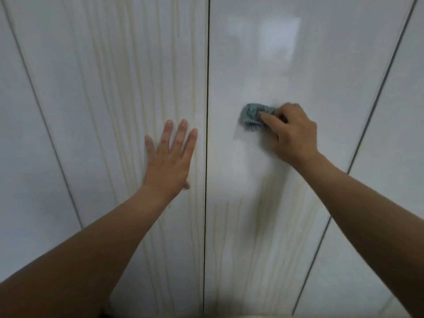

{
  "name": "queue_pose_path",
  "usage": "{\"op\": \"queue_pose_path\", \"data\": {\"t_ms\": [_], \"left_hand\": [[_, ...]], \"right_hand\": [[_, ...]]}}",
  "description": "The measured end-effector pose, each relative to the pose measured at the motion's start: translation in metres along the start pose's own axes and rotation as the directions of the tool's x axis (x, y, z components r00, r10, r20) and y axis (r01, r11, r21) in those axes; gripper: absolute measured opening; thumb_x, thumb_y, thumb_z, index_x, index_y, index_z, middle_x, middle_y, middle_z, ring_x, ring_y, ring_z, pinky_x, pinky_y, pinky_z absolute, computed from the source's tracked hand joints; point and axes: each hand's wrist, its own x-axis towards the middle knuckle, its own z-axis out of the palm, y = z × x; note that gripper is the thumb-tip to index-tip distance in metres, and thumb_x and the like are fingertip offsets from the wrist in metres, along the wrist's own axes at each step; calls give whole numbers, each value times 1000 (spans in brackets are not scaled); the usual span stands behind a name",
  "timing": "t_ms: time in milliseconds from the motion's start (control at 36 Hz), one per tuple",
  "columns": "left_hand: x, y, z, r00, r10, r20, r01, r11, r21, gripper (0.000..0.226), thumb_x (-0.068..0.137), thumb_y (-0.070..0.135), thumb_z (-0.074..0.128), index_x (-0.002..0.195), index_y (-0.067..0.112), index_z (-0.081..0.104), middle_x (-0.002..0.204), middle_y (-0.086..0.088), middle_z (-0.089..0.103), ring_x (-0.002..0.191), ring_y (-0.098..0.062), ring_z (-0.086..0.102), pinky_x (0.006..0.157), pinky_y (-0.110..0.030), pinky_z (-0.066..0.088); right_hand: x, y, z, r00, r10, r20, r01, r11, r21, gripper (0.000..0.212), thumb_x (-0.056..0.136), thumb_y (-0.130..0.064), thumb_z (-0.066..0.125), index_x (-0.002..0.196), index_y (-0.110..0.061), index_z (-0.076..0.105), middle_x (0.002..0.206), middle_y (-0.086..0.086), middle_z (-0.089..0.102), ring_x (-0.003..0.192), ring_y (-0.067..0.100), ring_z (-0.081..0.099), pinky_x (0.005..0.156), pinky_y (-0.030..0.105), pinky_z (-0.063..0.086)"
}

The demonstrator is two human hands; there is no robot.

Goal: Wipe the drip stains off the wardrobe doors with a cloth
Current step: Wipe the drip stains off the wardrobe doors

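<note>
A blue cloth (253,116) is clamped in the right hand (292,134) fingers against the right door (286,65), whose upper part looks clean, while the left hand (168,157), fingers apart, is pressed flat on the left door (103,88), where drip stains (137,65) are left.

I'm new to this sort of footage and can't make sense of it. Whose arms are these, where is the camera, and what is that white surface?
There is no machine here. These are a person's two bare arms, filmed by one camera worn on the head, looking forward and down.

The white surface is a pair of wardrobe doors, the left door and the right door, separated by a dark gap.

The left hand lies flat and open against the left door, which is covered in yellowish drip stains.

The right hand has its fingers curled around a bunched blue-grey cloth, pressing it to the right door. That door looks clean around and above the cloth, while fainter streaks show lower down.
</note>
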Motion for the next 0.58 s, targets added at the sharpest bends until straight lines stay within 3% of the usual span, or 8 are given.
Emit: {"op": "queue_pose_path", "data": {"t_ms": [111, 167, 250, 306, 361, 417, 472, 583], "left_hand": [[-1, 0, -1, 1000, 2, 5, -2, 1000, 11, 155, 64, 67, 84, 157, 13, -28, 162, -15, -38, 152, -45, -24, 114, -77, 10], [-2, -2, -1, 1000, 5, 0, -5, 1000, 13, 156, 64, 67, 84, 157, 13, -28, 162, -15, -37, 152, -45, -25, 114, -77, 10], [-1, -4, -1, 1000, 11, -7, -11, 1000, 5, 157, 63, 66, 85, 157, 13, -28, 163, -15, -36, 152, -44, -25, 114, -77, 11], [-1, -5, 0, 1000, 15, -12, -15, 1000, 12, 157, 62, 67, 85, 158, 13, -27, 164, -15, -35, 152, -44, -25, 113, -77, 12], [0, -6, 2, 1000, 18, -16, -17, 1000, 11, 158, 61, 67, 86, 158, 13, -26, 164, -15, -34, 152, -44, -25, 113, -78, 13], [0, -5, 2, 1000, 18, -15, -18, 1000, -5, 159, 60, 67, 86, 158, 14, -27, 164, -14, -35, 152, -43, -26, 114, -78, 12], [1, -3, 3, 1000, 19, -11, -19, 1000, -12, 159, 60, 66, 87, 158, 15, -27, 163, -14, -36, 152, -43, -26, 114, -78, 11], [1, -4, 3, 1000, 17, -1, -17, 1000, -24, 160, 57, 65, 89, 160, 15, -23, 165, -13, -34, 152, -43, -26, 114, -79, 13]], "right_hand": [[-48, -22, 12, 971, 235, -46, -233, 972, 38, 35, 85, -7, 68, 115, -24, 63, 84, 12, 57, 76, 33, 55, 52, 27, 32], [-84, -35, 15, 977, 214, 11, -214, 976, 49, 32, 87, -11, 65, 116, -24, 60, 82, 13, 56, 76, 33, 55, 51, 27, 31], [-142, -33, 13, 949, -190, 250, 172, 981, 94, 29, 89, -11, 61, 117, -19, 59, 83, 12, 56, 78, 31, 52, 44, 31, 41], [-164, -15, 6, 784, -482, 391, 446, 876, 185, 27, 90, -5, 57, 114, -15, 61, 89, 12, 58, 77, 29, 50, 49, 36, 48], [-159, 3, 0, 666, -613, 424, 581, 784, 219, 25, 91, -5, 56, 114, -14, 62, 93, 12, 59, 77, 28, 52, 53, 38, 51], [-134, 14, -5, 715, -596, 366, 585, 797, 154, 24, 92, -3, 57, 113, -13, 65, 92, 12, 60, 77, 30, 53, 54, 37, 49], [-101, 21, -10, 843, -464, 272, 479, 878, 15, 24, 92, -3, 58, 111, -14, 69, 89, 12, 60, 77, 31, 56, 53, 35, 42], [-59, 30, -21, 990, 28, 135, -13, 993, -117, 29, 89, -9, 64, 116, -19, 60, 91, 13, 57, 83, 35, 55, 47, 32, 41]]}}
